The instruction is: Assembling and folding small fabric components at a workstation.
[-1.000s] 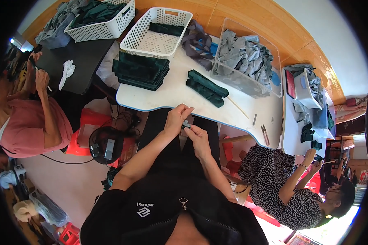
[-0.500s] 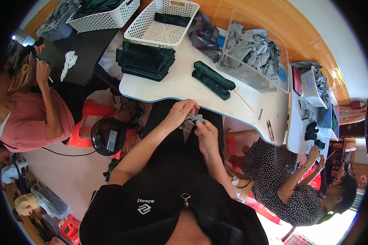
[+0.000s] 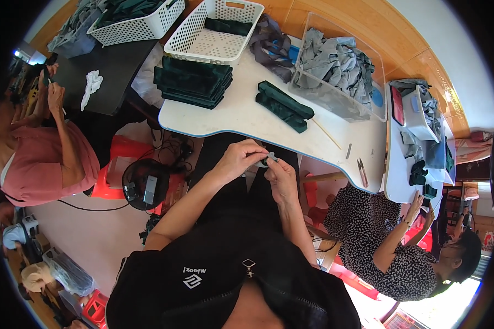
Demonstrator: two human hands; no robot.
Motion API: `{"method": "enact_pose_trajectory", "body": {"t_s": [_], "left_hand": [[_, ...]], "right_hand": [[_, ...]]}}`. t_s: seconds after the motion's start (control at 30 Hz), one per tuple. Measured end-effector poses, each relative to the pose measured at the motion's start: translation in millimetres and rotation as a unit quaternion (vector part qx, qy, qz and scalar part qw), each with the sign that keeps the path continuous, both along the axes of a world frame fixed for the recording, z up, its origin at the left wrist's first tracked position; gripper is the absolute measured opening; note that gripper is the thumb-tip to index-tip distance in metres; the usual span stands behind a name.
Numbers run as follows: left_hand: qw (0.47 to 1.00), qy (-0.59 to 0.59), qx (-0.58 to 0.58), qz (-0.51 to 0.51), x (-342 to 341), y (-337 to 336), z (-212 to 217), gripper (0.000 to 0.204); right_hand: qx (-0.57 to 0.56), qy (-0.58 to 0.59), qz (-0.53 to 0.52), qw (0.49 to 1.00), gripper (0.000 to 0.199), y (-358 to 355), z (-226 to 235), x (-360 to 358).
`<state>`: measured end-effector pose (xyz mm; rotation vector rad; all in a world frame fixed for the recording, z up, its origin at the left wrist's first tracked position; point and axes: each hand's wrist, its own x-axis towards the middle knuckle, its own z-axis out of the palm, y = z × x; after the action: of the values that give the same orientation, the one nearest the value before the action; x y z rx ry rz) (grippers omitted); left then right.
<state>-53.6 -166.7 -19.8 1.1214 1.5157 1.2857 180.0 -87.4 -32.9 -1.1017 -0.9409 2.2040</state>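
Note:
Over my lap, just off the table's near edge, my left hand point(image 3: 240, 158) and my right hand point(image 3: 281, 179) pinch a small piece of grey and dark green cloth point(image 3: 269, 159) between their fingertips. The hands nearly meet, and fingers cover most of the cloth. On the white table point(image 3: 219, 122) beyond them lie two dark green velvet strips point(image 3: 282, 106), folded lengthwise, with a thin wooden stick point(image 3: 326, 134) poking out from under them. To their left sits a stack of folded dark green velvet pieces point(image 3: 192, 82).
A white perforated basket point(image 3: 203, 50) and a clear bin of grey cloth point(image 3: 335, 71) stand at the table's back. Small snips point(image 3: 362, 172) lie near its right edge. Co-workers sit at left in a pink top point(image 3: 55, 159) and at right in a patterned dress point(image 3: 368, 241).
My hands have drawn closer together on the cloth. It was mostly grey and more exposed before; now dark green shows and the fingers hide more of it.

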Motion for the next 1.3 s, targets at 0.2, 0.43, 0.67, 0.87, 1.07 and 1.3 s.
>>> {"method": "enact_pose_trajectory", "body": {"t_s": [0.2, 0.43, 0.67, 0.87, 1.07, 1.3], "left_hand": [[0.981, -0.191, -0.029, 0.004, 14.6, 18.9, -23.4, 0.021], [0.985, -0.157, 0.003, 0.078, 45.2, 26.4, -31.4, 0.018], [0.988, 0.100, 0.113, 0.024, 32.6, 30.8, 7.8, 0.025], [0.998, 0.006, -0.017, -0.052, 7.3, 25.2, 13.6, 0.031], [0.995, 0.025, 0.018, -0.093, 3.9, 18.7, 9.3, 0.041], [0.988, 0.016, -0.005, -0.156, -1.6, 20.8, 15.6, 0.039]], "right_hand": [[0.008, 0.037, -0.002, 0.999, 0.020, -4.0, 8.7, -5.4], [-0.145, 0.115, -0.108, 0.977, 0.030, 1.3, -12.4, 2.9], [-0.233, 0.175, -0.094, 0.952, 0.031, 20.9, -20.6, 16.9], [-0.142, 0.097, -0.004, 0.985, 0.042, 10.3, 9.9, 14.0], [0.080, -0.031, 0.166, 0.982, 0.040, 7.5, 12.9, 14.7], [0.093, 0.036, 0.301, 0.948, 0.061, 26.2, -3.6, 22.4]]}}
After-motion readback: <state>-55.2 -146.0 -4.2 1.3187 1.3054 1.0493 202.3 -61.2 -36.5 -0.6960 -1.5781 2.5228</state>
